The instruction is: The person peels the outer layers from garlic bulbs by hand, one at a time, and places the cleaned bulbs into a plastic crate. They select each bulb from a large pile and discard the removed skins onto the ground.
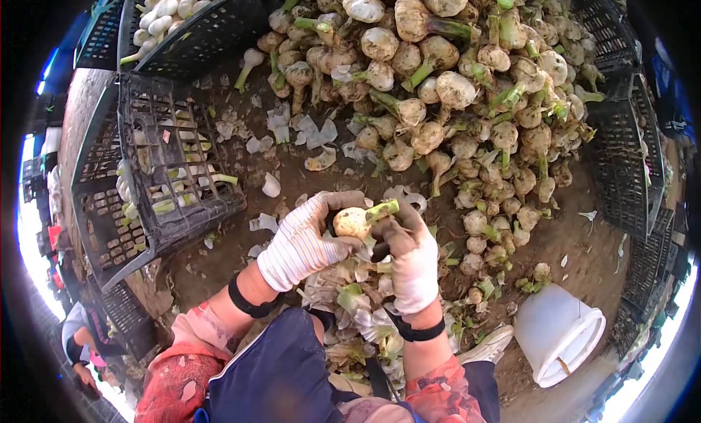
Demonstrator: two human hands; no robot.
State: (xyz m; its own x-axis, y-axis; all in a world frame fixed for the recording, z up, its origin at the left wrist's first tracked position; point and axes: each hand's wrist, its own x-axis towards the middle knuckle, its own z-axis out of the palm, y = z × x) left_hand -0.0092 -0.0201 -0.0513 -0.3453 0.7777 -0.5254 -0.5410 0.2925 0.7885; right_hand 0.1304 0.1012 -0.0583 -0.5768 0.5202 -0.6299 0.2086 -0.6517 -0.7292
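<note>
A garlic bulb (350, 222) with a short green stem is held between my two gloved hands at the centre of the view. My left hand (314, 237), in a striped white glove with dark fingertips, is closed around the bulb's left side. My right hand (410, 255), in a similar soiled glove, has its fingers bent at the stem side, with a pale bit of peel below them. Loose papery peels (354, 299) lie under both hands, between my legs.
A large heap of unpeeled bulbs (438, 54) rises ahead and to the right. Black crates stand at the left (182, 211) and right (621, 167), some at the left holding pale bulbs. A white bucket (544, 328) lies tipped at lower right. Another person (77, 332) is at far left.
</note>
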